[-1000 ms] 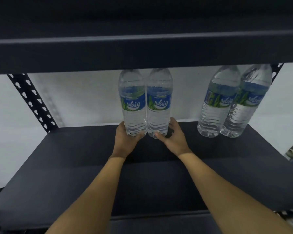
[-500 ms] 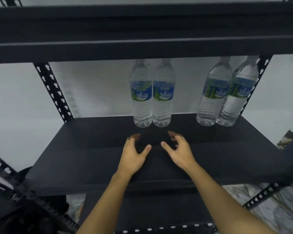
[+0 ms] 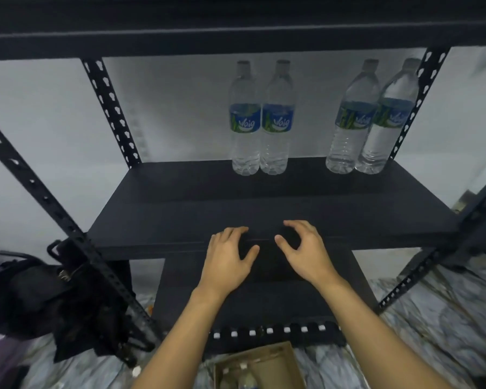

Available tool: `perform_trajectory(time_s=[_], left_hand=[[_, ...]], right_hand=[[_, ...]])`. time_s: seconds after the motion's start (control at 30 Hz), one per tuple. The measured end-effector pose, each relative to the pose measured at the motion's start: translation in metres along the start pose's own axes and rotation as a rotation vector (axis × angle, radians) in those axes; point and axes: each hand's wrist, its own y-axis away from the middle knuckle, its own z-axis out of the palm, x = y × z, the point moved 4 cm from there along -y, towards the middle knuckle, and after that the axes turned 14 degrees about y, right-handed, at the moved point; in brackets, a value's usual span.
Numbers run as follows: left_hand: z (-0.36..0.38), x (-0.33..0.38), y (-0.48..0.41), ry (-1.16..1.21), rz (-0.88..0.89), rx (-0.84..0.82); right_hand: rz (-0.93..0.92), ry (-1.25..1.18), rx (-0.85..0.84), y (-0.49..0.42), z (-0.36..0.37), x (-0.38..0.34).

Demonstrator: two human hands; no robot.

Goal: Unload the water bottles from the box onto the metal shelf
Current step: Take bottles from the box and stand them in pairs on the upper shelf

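Note:
Two clear water bottles with blue labels [image 3: 260, 119] stand upright, touching each other, at the back middle of the dark metal shelf [image 3: 180, 214]. Another pair of the same bottles [image 3: 372, 119] stands at the back right. My left hand [image 3: 226, 261] and my right hand [image 3: 306, 254] hover side by side over the shelf's front edge, well short of the bottles, fingers apart and holding nothing. A cardboard box [image 3: 267, 366] sits on the floor below my arms, with bottle caps dimly visible inside.
A higher shelf board [image 3: 236, 29] spans the top of the view. Perforated black uprights [image 3: 110, 110] frame the rack. A black bag [image 3: 48, 299] hangs at the left post. A lower shelf [image 3: 264, 310] lies beneath, above a marbled floor [image 3: 446, 318].
Both hands let go of the middle pair of bottles and drew back toward the shelf's front edge. The view pulled back and tilted down, bringing the box into sight.

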Motion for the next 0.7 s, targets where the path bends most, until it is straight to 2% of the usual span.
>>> perform_trajectory(time_s=[0.13, 0.37, 0.57, 0.7], left_hand=[[0.004, 0.002, 0.041, -0.002, -0.072, 0.021], [0.047, -0.037, 0.133, 0.03, -0.374, -0.052], [0.097, -0.099, 0.214, 0.039, -0.691, -0.213], [0.124, -0.144, 0.25, 0.068, -0.884, -0.318]], right_hand=[[0.0, 0.004, -0.06, 0.035, 0.005, 0.009], [0.11, 0.023, -0.317, 0.117, 0.05, 0.061], [0.202, 0.14, -0.574, 0.184, 0.104, 0.096], [0.281, 0.239, -0.686, 0.21, 0.14, 0.113]])
